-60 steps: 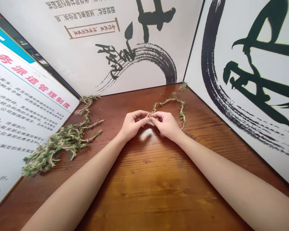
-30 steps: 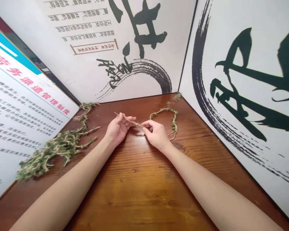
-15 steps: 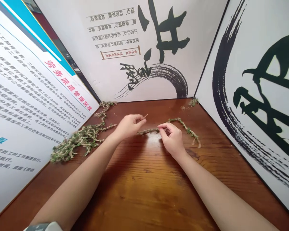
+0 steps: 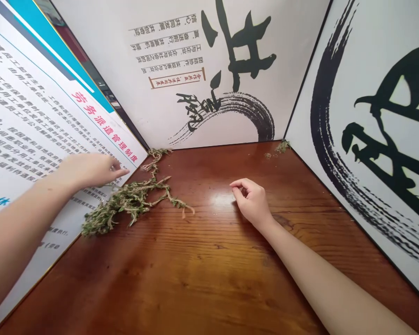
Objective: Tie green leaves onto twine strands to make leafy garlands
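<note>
Twine-wound strand of green sprigs lies on the wooden table, its tail reaching toward 3 o'clock. Left hand sits at the strand's 10 o'clock, fingers extended, released, holding nothing. Right hand rests at 3 o'clock, loosely curled, empty. Loose sprig clump lies in the far corner, at 1 o'clock.

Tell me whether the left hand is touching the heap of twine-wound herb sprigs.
Apart. The head view shows the left hand with its fingertips over the poster, and a gap before the heap of twine-wound herb sprigs.
</note>
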A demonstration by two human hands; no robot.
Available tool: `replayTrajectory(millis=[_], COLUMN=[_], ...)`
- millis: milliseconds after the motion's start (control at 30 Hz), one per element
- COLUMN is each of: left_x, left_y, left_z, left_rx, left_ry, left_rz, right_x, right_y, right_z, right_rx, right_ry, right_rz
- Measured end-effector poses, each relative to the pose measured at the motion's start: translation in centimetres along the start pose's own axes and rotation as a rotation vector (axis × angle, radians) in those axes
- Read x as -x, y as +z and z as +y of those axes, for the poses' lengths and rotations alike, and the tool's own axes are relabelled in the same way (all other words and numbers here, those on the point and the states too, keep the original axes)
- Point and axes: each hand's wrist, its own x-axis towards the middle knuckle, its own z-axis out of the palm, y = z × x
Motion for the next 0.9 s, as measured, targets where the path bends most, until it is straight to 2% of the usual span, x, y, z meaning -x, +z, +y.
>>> replayTrajectory(millis=[100, 167, 267, 367, 500, 633, 733, 767, 833, 900], left_x=[0.1, 0.6, 2.1, 4.3, 6.7, 7.4, 7.6, 7.8, 8.7, 10.2], left_y=[3.0, 5.0, 6.7, 6.4, 4.6, 2.8, 1.0, 0.2, -1.5, -3.3], left_z=[0.0, 0.1, -0.5, -1.8, -3.7, -4.3, -2.6, -1.8, -0.2, 0.3], left_rx=[-0.186, -0.237, -0.25, -0.324, -0.454, -0.386, -0.248, -0.217, -0.164, -0.023], left_ry=[0.103, 0.094, 0.114, 0.144, 0.117, 0.069, 0.023, 0.025, 0.063, 0.114], left_rz=[-0.216, -0.279, -0.281, -0.329, -0.444, -0.522, -0.482, -0.406, -0.184, 0.097], right_x=[0.0, 0.0, -0.1, -0.1, 0.1, 0.1, -0.1, -0.2, -0.4, -0.7], right_y=[0.0, 0.0, 0.1, 0.1, 0.0, 0.2, 0.3, 0.2, -0.6, -2.1], right_z=[-0.1, -0.1, 0.0, 0.1, 0.2, 0.1, -1.0, -1.7, -3.8, -6.2], right_rx=[0.008, 0.01, 0.007, 0.006, 0.012, -0.019, -0.092, -0.127, -0.181, -0.221], right_ry=[0.006, 0.011, 0.032, 0.034, 0.04, 0.04, 0.054, 0.066, 0.076, 0.016], right_rz=[-0.028, -0.037, -0.039, -0.037, -0.034, 0.015, 0.088, 0.119, 0.162, 0.195])
